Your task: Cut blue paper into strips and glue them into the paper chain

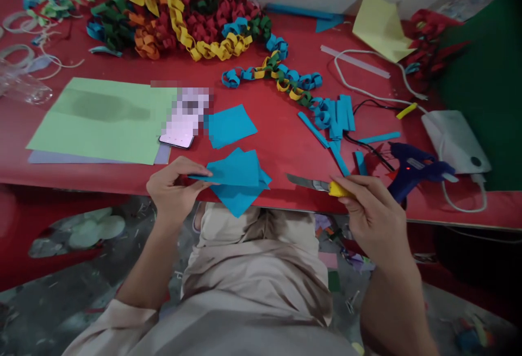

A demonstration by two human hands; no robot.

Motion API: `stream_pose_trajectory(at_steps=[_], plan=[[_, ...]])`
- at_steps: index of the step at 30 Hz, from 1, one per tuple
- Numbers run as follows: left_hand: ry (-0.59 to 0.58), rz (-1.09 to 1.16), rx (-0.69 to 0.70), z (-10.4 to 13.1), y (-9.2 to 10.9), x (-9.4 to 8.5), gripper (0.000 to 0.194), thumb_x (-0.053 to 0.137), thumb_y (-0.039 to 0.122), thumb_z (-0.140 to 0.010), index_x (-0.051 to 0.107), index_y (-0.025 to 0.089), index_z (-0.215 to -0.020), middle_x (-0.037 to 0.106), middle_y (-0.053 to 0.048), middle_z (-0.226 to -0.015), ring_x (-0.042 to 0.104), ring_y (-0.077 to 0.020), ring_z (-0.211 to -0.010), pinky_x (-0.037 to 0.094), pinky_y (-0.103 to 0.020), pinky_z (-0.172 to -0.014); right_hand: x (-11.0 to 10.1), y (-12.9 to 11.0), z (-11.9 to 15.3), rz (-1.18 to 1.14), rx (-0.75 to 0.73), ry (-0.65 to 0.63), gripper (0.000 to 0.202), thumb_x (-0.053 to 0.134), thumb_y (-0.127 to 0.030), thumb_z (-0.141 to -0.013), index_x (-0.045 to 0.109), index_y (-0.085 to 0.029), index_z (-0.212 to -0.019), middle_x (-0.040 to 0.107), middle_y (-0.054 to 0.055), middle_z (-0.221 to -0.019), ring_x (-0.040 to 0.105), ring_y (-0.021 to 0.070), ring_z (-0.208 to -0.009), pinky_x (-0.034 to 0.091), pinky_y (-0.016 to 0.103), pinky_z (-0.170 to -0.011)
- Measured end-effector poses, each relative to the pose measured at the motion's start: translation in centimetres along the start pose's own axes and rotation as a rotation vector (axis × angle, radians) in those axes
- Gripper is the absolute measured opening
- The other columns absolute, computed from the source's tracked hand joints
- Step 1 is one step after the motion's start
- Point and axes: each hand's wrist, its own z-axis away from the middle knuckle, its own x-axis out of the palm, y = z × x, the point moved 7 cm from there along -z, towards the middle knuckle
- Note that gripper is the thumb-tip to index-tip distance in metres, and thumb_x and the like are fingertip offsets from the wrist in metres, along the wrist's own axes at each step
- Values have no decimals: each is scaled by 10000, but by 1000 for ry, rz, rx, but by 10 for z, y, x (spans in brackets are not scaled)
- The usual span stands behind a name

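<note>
My left hand [176,186] pinches a blue sheet of paper [238,174] by its left edge, above more blue paper [236,201] at the table's front edge. In my right hand [373,209] is a utility knife [310,182] with a yellow handle, its blade pointing left toward the blue paper but apart from it. Another piece of blue paper [232,126] lies just beyond. Right of it are cut blue paper strips [340,117]. A dark blue glue gun [418,168] with a lit red light rests beside my right hand.
Colourful paper chains [199,13] are heaped at the back of the red table [134,68]. Green paper [98,119] and a phone [187,114] lie at left. A white power bank [454,141] with a cable stands at right. Scraps litter the floor.
</note>
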Motion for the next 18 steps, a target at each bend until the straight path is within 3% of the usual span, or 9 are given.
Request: stream_pose_trajectory(at_steps=[10, 15, 17, 18], plan=[[-98, -84, 66, -2, 6, 9, 138, 788, 117, -811, 755, 245, -850, 752, 50, -809, 705, -134, -775, 567, -316, -659, 11, -6, -11, 74, 1, -97, 379, 525, -204, -1004, 658, -323, -1339, 660, 100, -1151, 653, 265, -1054, 556, 460, -885], [-197, -42, 145, -2, 8, 13, 120, 767, 176, -855, 762, 288, -898, 745, 26, -801, 686, -166, -775, 559, -351, -670, 25, -12, -10, 158, -65, -182, 341, 482, -227, -1037, 645, -244, -1336, 645, 118, -1159, 629, 265, -1057, 496, 440, -885], [-348, -41, 193, -2, 12, 15, 118, 795, 331, -863, 768, 306, -975, 761, -8, -862, 670, -196, -815, 555, -375, -703, 32, -16, -11, 221, -97, -204, 341, 465, -228, -1046, 638, -206, -1339, 646, 127, -1165, 617, 268, -1061, 468, 429, -872], [-429, -52, 208, -2, 16, 16, 229, 757, 487, -879, 767, 307, -1021, 767, -31, -920, 663, -217, -855, 548, -397, -739, 35, -18, -11, 246, -105, -212, 342, 462, -231, -1049, 633, -197, -1343, 648, 128, -1170, 613, 270, -1068, 458, 424, -865]])
